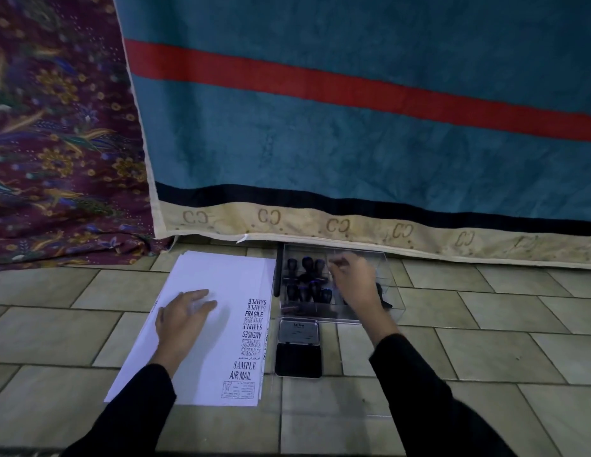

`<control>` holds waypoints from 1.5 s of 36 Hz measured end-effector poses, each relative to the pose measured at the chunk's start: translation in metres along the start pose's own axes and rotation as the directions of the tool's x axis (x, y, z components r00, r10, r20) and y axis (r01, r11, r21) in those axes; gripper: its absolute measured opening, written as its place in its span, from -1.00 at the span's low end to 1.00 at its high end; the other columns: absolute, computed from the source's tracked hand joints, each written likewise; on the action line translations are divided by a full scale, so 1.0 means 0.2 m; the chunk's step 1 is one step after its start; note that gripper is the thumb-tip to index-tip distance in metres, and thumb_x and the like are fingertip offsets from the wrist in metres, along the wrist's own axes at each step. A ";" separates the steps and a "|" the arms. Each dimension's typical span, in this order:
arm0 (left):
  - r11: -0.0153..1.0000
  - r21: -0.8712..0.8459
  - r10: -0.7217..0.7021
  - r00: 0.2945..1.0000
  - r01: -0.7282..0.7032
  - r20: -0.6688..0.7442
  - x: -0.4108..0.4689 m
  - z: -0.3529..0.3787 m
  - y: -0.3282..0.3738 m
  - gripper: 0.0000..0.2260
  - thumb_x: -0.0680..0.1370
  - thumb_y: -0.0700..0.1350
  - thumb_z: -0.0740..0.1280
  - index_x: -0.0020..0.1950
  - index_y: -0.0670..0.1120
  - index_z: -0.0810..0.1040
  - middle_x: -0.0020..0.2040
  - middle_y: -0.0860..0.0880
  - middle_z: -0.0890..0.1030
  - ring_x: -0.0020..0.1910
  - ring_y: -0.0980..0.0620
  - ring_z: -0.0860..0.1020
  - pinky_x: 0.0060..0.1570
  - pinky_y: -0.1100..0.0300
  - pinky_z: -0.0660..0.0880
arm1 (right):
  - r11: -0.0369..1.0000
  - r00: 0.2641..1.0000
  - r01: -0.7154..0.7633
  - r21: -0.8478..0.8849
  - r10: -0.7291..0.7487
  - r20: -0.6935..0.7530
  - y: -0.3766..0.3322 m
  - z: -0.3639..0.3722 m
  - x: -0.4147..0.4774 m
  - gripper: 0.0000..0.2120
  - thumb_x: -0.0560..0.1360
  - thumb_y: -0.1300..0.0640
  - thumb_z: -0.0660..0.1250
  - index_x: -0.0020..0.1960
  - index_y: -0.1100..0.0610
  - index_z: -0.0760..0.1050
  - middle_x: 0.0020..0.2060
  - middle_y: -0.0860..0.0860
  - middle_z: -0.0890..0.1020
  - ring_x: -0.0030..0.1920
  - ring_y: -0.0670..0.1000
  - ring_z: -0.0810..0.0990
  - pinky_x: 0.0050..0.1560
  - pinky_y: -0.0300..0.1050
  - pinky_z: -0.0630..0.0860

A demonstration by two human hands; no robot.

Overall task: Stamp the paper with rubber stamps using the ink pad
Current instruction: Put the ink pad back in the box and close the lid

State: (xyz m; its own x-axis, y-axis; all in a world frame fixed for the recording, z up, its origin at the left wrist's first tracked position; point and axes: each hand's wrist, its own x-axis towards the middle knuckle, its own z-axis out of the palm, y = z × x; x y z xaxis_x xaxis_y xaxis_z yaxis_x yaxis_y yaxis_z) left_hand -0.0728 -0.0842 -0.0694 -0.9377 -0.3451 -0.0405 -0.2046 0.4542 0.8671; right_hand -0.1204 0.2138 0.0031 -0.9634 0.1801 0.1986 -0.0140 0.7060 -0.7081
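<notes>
Fingers of my left hand lie flat, released, pinning the paper on the floor, ink pad open beside it. My right hand curls into the stamp box, grip I cannot tell; I'd lift one stamp straight up

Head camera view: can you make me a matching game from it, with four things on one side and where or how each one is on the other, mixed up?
Things:
1 left hand
2 right hand
3 ink pad
4 paper

Place or state:
a lid open, lying on the floor tiles
b stamped words down its right edge
c reaching into the clear box of stamps
d resting flat on the paper

Pairs: 1-d, 2-c, 3-a, 4-b.
</notes>
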 end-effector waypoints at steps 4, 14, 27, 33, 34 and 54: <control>0.995 -0.081 -0.060 0.997 0.063 0.039 -0.01 -0.06 0.05 -0.67 0.45 0.15 0.40 0.14 0.04 0.58 0.21 0.03 0.60 0.24 0.00 0.48 0.39 -0.02 0.28 | 0.996 0.993 -0.087 0.033 0.084 0.077 0.09 -0.04 -0.23 -0.79 0.46 0.20 0.37 -0.31 -0.01 0.48 -0.34 -0.04 0.60 -0.35 -0.07 0.56 -0.32 -0.36 0.49; 0.756 0.305 0.452 0.800 -0.579 0.395 -0.37 0.24 0.11 -0.05 0.22 0.55 0.24 0.51 0.23 0.01 0.48 0.25 0.15 0.51 0.20 0.05 0.50 0.07 -0.19 | 0.968 0.963 -0.138 -0.210 0.180 0.200 0.07 0.14 -0.40 -0.83 0.46 0.09 0.36 -0.11 0.20 0.61 -0.16 0.11 0.67 -0.18 0.03 0.64 -0.12 -0.11 0.62; 0.754 0.355 0.409 0.818 -0.553 0.405 -0.42 0.28 0.13 0.00 0.23 0.44 0.30 0.52 0.23 -0.14 0.55 0.13 0.13 0.53 0.12 0.01 0.52 0.00 -0.14 | 0.997 0.992 -0.069 0.015 0.067 0.103 0.09 0.11 -0.42 -0.92 0.43 0.21 0.41 -0.11 0.13 0.52 -0.30 -0.06 0.55 -0.32 -0.17 0.50 -0.37 -0.48 0.39; 0.769 0.355 0.376 0.826 -0.531 0.420 -0.41 0.29 0.12 -0.03 0.24 0.45 0.30 0.53 0.17 -0.05 0.56 0.06 0.14 0.55 0.09 0.00 0.52 -0.01 -0.14 | 0.984 0.970 0.152 0.095 -0.167 0.179 0.13 0.05 -0.54 -0.81 0.44 0.29 0.37 0.02 0.09 0.58 -0.18 -0.04 0.59 -0.20 -0.20 0.53 -0.19 -0.51 0.43; 0.767 0.352 0.380 0.822 -0.536 0.424 -0.41 0.29 0.11 -0.02 0.24 0.45 0.31 0.53 0.18 -0.04 0.55 0.07 0.14 0.55 0.09 0.00 0.52 0.00 -0.15 | 0.978 0.961 0.192 0.084 -0.205 0.184 0.14 0.05 -0.55 -0.82 0.44 0.29 0.37 0.00 0.09 0.60 -0.14 -0.02 0.61 -0.17 -0.19 0.55 -0.15 -0.47 0.47; 0.901 0.270 0.360 0.933 -0.340 -0.027 -0.18 0.09 0.09 -0.74 0.60 0.03 0.22 0.19 -0.06 0.55 0.20 -0.05 0.61 0.21 -0.12 0.51 0.29 -0.17 0.33 | 0.909 0.845 0.413 -0.052 -0.361 0.394 0.16 -0.03 -0.65 -0.71 0.42 0.17 0.33 0.14 0.15 0.58 0.13 0.03 0.55 0.18 -0.06 0.50 0.22 -0.39 0.35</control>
State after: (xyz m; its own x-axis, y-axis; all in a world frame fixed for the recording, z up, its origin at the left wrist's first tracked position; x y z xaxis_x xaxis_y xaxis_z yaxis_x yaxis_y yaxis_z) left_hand -0.0470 -0.0480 -0.0611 -0.9406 -0.1803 0.2876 0.0587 0.7480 0.6611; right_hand 0.0061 0.2171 -0.0426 -0.9146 -0.3727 0.1569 -0.3967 0.7520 -0.5265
